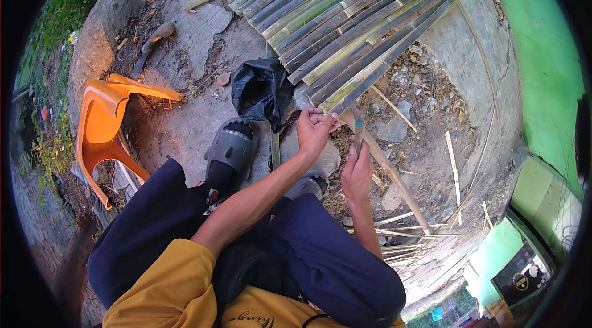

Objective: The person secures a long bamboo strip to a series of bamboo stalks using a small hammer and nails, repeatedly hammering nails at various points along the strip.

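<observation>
A panel of split bamboo slats point(345, 25), green and dark brown, spreads across the top with its near corner close to my hands. My left hand point(313, 133) is closed at the slat ends, fingertips pinched together; whatever they hold is too small to make out. Just to its right, my right hand point(356, 174) is wrapped round the handle of a hammer point(358, 132), whose head end is up by the panel's corner. Beneath the corner, a wooden pole point(394, 180) slants down to the right.
A black plastic bag point(259, 90) lies left of the panel's corner, above my grey shoe point(231, 149). An orange plastic chair point(102, 118) lies tipped over at the left. Thin bamboo strips point(453, 170) litter the rubble at right, near a green wall point(542, 50).
</observation>
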A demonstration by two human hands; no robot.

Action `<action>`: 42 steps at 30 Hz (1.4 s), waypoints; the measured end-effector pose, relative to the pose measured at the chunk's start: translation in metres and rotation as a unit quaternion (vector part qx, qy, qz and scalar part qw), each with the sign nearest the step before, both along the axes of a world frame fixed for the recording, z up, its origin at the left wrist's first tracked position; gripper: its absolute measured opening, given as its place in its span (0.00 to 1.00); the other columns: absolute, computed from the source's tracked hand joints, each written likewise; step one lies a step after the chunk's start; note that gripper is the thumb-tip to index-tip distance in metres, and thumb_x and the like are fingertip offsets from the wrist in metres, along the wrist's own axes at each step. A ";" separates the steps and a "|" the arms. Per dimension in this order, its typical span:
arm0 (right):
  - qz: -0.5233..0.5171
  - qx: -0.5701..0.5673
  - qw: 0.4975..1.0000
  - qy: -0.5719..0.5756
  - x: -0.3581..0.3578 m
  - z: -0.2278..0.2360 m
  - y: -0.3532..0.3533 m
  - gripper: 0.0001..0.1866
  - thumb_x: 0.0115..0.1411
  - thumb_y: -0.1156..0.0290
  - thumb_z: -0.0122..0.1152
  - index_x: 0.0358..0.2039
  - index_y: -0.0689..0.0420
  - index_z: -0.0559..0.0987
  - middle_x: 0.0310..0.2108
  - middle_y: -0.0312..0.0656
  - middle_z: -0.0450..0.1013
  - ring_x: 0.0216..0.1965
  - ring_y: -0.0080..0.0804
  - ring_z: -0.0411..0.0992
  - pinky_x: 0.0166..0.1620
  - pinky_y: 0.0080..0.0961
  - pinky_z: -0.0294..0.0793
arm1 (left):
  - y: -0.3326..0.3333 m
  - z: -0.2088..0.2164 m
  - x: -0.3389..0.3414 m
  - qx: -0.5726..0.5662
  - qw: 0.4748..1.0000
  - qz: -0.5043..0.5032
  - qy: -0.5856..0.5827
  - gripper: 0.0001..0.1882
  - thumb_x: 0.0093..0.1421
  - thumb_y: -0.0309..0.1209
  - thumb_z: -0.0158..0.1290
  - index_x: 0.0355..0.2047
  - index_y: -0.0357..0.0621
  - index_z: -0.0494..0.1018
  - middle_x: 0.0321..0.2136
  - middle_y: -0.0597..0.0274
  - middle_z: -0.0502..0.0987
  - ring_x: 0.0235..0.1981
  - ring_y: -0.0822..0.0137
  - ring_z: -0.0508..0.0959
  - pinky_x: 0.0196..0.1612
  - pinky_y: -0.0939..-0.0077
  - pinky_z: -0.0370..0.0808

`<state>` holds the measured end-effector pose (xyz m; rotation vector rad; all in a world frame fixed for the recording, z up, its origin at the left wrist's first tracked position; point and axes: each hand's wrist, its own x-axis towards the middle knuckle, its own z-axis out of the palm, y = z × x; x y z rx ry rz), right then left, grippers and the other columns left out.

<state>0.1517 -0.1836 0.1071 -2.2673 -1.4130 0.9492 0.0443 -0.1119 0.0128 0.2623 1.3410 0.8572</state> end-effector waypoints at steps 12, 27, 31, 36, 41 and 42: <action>0.020 0.020 0.999 -0.030 0.003 -0.005 -0.004 0.18 0.74 0.68 0.48 0.60 0.63 0.68 0.46 0.63 0.79 0.42 0.64 0.79 0.41 0.55 0.75 | 0.001 0.006 0.008 0.023 1.000 0.002 0.013 0.23 0.63 0.25 0.65 0.47 0.32 0.61 0.30 0.53 0.81 0.35 0.62 0.86 0.40 0.71 0.87; 0.016 -0.008 1.000 -0.011 -0.003 -0.009 0.000 0.16 0.74 0.70 0.46 0.58 0.63 0.71 0.42 0.59 0.80 0.43 0.62 0.80 0.42 0.52 0.76 | 0.001 -0.001 0.004 0.011 1.000 -0.008 0.012 0.24 0.63 0.24 0.64 0.49 0.31 0.60 0.30 0.52 0.82 0.34 0.62 0.87 0.39 0.72 0.87; 0.016 0.103 0.994 -0.016 0.001 -0.014 -0.002 0.16 0.75 0.69 0.46 0.57 0.63 0.71 0.41 0.58 0.79 0.39 0.59 0.80 0.40 0.50 0.75 | 0.002 0.004 0.007 0.021 1.000 0.007 -0.003 0.24 0.63 0.24 0.64 0.49 0.30 0.60 0.30 0.51 0.82 0.34 0.63 0.87 0.39 0.72 0.87; 0.001 0.075 0.997 0.009 -0.007 -0.008 0.003 0.16 0.75 0.68 0.46 0.56 0.64 0.71 0.41 0.60 0.79 0.42 0.63 0.79 0.40 0.53 0.74 | 0.002 -0.001 0.004 0.014 1.000 -0.009 0.017 0.24 0.63 0.24 0.65 0.49 0.30 0.60 0.31 0.50 0.82 0.33 0.62 0.87 0.39 0.72 0.87; 0.019 0.046 0.998 -0.030 0.000 -0.023 -0.002 0.15 0.75 0.69 0.47 0.56 0.63 0.71 0.41 0.60 0.79 0.39 0.62 0.80 0.39 0.52 0.74 | 0.002 0.000 0.006 0.030 1.000 0.000 0.006 0.23 0.63 0.25 0.64 0.48 0.30 0.61 0.31 0.50 0.82 0.34 0.62 0.87 0.39 0.72 0.87; 0.031 -0.046 0.997 -0.049 0.001 -0.025 0.000 0.15 0.75 0.69 0.47 0.56 0.63 0.72 0.41 0.59 0.79 0.38 0.61 0.80 0.39 0.51 0.75 | 0.003 -0.002 0.007 0.032 0.999 0.001 0.007 0.23 0.63 0.25 0.64 0.48 0.30 0.61 0.31 0.50 0.82 0.34 0.62 0.87 0.39 0.72 0.87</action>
